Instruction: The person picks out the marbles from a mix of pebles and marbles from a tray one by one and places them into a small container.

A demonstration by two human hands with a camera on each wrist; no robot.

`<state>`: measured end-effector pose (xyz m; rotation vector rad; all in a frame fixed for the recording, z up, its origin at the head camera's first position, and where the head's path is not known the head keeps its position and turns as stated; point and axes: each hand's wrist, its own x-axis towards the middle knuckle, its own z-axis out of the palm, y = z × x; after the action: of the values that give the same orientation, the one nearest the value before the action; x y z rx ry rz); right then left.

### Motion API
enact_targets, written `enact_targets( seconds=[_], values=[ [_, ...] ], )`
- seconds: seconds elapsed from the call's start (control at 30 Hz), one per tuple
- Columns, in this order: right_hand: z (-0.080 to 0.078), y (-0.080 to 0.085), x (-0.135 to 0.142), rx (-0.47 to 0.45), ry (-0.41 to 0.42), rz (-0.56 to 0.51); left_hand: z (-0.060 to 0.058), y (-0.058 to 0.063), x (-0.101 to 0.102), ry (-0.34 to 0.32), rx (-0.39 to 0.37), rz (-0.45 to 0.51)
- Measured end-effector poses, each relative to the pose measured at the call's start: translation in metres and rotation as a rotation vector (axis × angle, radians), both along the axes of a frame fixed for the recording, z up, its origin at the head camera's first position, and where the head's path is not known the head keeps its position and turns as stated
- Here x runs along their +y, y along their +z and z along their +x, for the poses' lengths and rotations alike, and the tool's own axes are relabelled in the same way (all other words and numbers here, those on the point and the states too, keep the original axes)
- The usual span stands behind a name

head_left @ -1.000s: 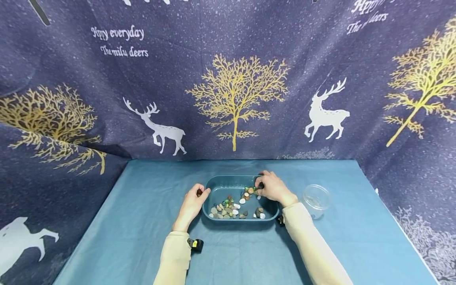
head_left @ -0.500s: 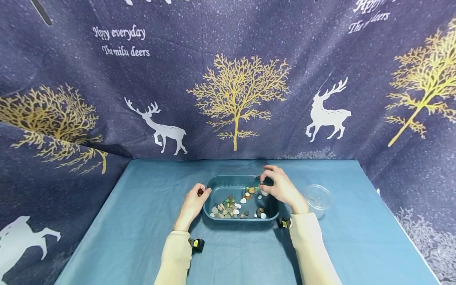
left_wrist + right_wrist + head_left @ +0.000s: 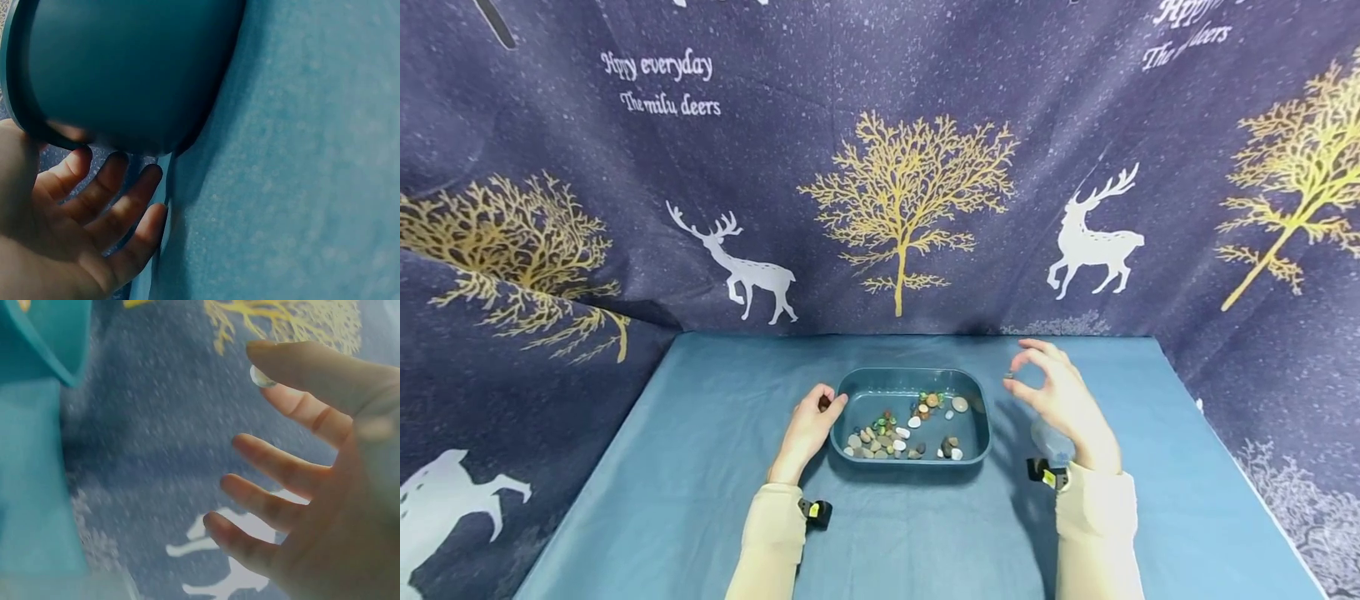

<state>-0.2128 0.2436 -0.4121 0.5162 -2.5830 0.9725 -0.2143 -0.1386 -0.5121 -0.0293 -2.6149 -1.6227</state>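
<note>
A teal oblong basin point(image 3: 910, 462) stands on the table with pebbles and glass marbles inside. My left hand point(image 3: 807, 421) holds its left end; in the left wrist view the thumb lies at the rim and the fingertips point(image 3: 150, 175) touch the outer wall. To the right of the basin, my right hand point(image 3: 1063, 404) is raised above the table. Between its thumb and index finger it pinches a small clear glass marble point(image 3: 261, 376), the other fingers spread apart. Beneath the right wrist is a clear plastic jar point(image 3: 1051, 442), mostly hidden by the hand and forearm.
Grey and tan pebbles point(image 3: 868, 446) gather at the basin's front left, green and amber marbles point(image 3: 928, 402) towards its back right. A blue cloth covers the table point(image 3: 910, 533). Behind it hangs a dark curtain point(image 3: 880, 167) printed with deer and trees.
My right hand has risen out of the basin and moved right with the marble, now covering much of the jar. The left hand has stayed at the basin's left end.
</note>
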Motion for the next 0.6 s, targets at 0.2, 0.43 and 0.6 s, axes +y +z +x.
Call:
enact_targets(
  seconds=[0.2, 0.43, 0.6],
  values=[
    [0.01, 0.003, 0.03, -0.031, -0.062, 0.025, 0.0, 0.002, 0.002, -0.01, 0.001, 0.007],
    [0.014, -0.008, 0.063, -0.094, -0.114, 0.082, -0.001, 0.002, 0.002, -0.003, 0.013, -0.003],
    [0.009, -0.023, 0.075, -0.188, -0.156, 0.106, -0.001, 0.002, 0.001, 0.007, 0.001, -0.014]
  ],
)
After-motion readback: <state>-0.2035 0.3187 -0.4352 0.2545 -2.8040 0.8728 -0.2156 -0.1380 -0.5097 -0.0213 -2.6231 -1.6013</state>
